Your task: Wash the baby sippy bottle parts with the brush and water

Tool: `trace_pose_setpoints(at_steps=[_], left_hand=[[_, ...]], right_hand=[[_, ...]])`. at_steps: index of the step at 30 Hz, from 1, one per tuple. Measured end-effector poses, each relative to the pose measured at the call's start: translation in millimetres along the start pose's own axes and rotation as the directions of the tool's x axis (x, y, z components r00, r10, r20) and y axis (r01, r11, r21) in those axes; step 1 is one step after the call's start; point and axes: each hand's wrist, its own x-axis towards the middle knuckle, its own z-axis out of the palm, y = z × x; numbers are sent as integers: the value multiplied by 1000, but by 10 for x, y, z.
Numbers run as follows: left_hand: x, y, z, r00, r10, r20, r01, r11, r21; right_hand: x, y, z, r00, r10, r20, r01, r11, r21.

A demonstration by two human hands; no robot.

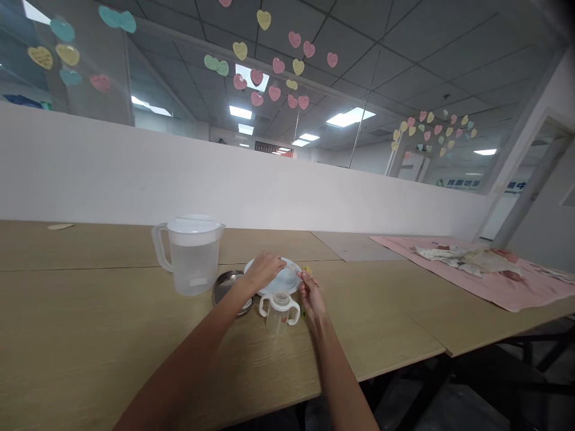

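My left hand (265,270) reaches over the pale blue-white plate (279,286), its fingertips pinched together. Opposite it, my right hand (313,293) is closed in a pinch at the plate's right rim. A small, clear-looking bit shows between the two sets of fingertips, too small to name. In front of the plate stands a clear baby bottle (277,322) with two white handles and its top uncovered. Under my left wrist sits a round steel bowl (219,290), partly hidden by the forearm. A yellow-green handled tool (303,313) lies mostly behind my right hand.
A lidded translucent pitcher (196,263) stands left of the bowl. On the far right, a pink cloth (498,296) bears a doll-like figure in pale clothing (476,261). A low white wall (278,185) backs the wooden table (135,353); its front edge runs below my right forearm.
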Motion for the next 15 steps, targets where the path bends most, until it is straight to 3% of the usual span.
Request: trace_pose_setpoints(at_steps=[6, 11, 15], left_hand=[[8, -25, 21, 1000, 17, 4, -17, 998, 67], [17, -38, 95, 998, 60, -19, -59, 998, 34], [14, -32, 126, 1000, 30, -5, -31, 999, -34]], right_hand=[[-30, 25, 44, 997, 16, 75, -8, 994, -108], [-46, 32, 56, 995, 32, 94, -19, 990, -139], [-95, 14, 87, 990, 69, 119, -50, 986, -158]])
